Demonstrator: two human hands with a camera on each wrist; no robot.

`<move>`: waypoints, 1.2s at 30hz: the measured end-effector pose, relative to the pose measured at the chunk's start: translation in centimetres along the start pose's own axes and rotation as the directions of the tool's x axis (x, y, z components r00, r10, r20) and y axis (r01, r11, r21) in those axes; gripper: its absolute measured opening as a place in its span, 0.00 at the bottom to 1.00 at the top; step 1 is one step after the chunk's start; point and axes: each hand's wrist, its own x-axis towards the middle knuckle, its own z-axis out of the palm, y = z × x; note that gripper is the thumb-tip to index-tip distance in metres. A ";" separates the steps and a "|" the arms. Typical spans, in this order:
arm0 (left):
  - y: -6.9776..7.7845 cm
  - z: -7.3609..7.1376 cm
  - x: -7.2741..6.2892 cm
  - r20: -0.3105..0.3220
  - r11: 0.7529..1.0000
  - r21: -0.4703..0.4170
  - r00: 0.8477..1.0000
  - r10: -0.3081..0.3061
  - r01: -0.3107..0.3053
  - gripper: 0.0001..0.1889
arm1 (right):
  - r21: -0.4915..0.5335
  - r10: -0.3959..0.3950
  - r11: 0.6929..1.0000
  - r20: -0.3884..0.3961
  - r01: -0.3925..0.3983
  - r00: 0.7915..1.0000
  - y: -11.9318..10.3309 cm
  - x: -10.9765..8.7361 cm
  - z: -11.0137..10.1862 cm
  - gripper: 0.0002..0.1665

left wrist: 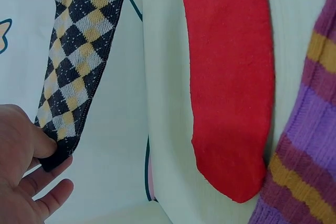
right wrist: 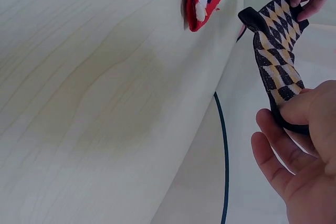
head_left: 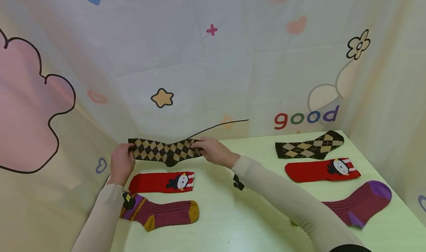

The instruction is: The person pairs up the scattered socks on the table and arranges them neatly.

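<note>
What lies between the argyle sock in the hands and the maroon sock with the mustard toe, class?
A red sock lies between the argyle sock and the maroon sock, as the head view shows.

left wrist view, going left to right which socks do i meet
Diamond-patterned sock → plain-looking red sock → purple striped sock, cut off by the right edge.
</note>
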 end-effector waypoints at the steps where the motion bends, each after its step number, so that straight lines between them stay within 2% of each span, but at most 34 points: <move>1: 0.1 0.0 0.0 -0.003 1.000 0.001 1.000 0.005 -0.005 0.13 | 0.002 -0.003 1.000 -0.003 0.003 1.000 0.0 0.0 -0.1 0.23; 14: 0.7 -0.3 -0.5 -0.024 0.999 -0.035 1.000 0.013 -0.014 0.13 | 0.003 -0.030 1.000 -0.033 0.030 0.999 -0.1 -0.6 -0.5 0.22; 23: 1.3 -0.4 -0.7 -0.054 0.998 -0.055 0.998 0.038 -0.041 0.12 | -0.012 -0.045 0.999 -0.022 0.045 0.999 0.1 -1.1 -0.6 0.22; 36: 1.7 -0.6 -1.4 -0.054 0.995 -0.086 0.998 0.043 -0.048 0.13 | -0.024 -0.057 0.998 -0.034 0.056 0.998 0.3 -2.2 -1.1 0.22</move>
